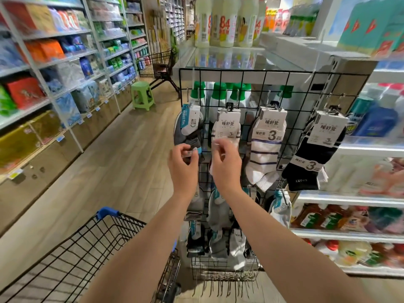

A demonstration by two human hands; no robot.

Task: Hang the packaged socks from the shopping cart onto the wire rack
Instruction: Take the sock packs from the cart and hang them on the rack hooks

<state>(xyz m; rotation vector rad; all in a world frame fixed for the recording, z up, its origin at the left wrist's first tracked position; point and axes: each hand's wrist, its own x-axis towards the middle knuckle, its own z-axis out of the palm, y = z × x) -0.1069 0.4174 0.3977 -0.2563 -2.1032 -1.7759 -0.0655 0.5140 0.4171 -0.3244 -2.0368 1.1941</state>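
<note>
Beside the aisle-end shelf, we are facing the wire rack (243, 71). The shopping cart (87, 243) is sitting at lower left, just beside the rack's foot. A green stool (143, 95) and a second cart (161, 64) are standing further down the aisle. Green-capped bottles (218, 92) are showing through the grid. A striped white pack (266, 147) and a black pack (314, 154) are hanging to the right, and our forearms are covering part of the lower rows.

The grey sock pack (189, 132) is hanging top row, far left, with its long axis near vertical and the header card up. Our left hand (183, 160) is pinching its lower end. Our right hand (225, 162) is curling its fingers at the bottom of the white sock pack (226, 130) next along. It's blurred, so we cannot tell if it is gripping.
</note>
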